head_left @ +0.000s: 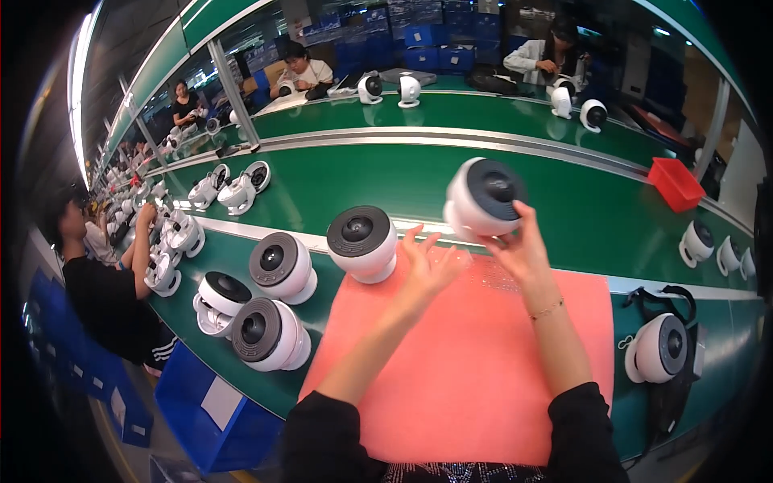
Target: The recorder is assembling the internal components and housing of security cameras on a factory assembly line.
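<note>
Fingers of the right hand (519, 241) grip the round white fan with dark grille (483, 197) above the green table (386, 181); the left hand (427, 262) hovers open, empty. Support its underside while turning.

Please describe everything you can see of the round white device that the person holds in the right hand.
The round white device has a smooth, plastic-looking white shell and a dark grey circular face with a black centre, tilted up and to the right. The right hand holds it from below, lifted over the green belt, beyond the pink mat. The open left hand is apart from it.
</note>
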Action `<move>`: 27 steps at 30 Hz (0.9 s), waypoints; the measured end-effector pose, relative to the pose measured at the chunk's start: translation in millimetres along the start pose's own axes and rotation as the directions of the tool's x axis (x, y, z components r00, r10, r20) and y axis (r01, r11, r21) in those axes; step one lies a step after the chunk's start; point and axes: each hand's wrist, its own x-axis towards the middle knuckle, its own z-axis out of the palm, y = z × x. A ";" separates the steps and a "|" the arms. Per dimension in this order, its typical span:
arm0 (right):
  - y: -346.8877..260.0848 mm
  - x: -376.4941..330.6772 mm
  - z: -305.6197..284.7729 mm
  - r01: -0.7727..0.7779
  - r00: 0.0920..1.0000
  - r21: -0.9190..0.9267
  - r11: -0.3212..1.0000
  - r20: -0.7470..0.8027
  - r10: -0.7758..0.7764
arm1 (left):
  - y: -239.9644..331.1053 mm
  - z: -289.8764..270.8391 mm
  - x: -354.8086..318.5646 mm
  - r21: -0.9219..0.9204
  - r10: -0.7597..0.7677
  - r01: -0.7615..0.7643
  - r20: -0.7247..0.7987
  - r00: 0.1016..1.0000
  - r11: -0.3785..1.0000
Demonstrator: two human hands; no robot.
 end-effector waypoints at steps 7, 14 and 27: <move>-31.8 62.0 -94.0 0.243 0.941 -0.142 0.959 -0.206 -0.269 | -21.8 -86.4 -6.4 0.897 0.755 -0.163 -0.234 0.613 0.410; 32.8 17.1 -27.5 -0.080 0.985 -0.388 0.918 0.108 0.131 | -28.8 -135.8 16.5 0.447 0.455 -0.308 -0.268 0.849 0.840; -9.2 -66.4 59.0 0.539 0.734 -0.842 -0.020 0.458 0.501 | -0.1 -65.4 -40.3 0.370 0.175 -0.252 0.230 0.957 0.894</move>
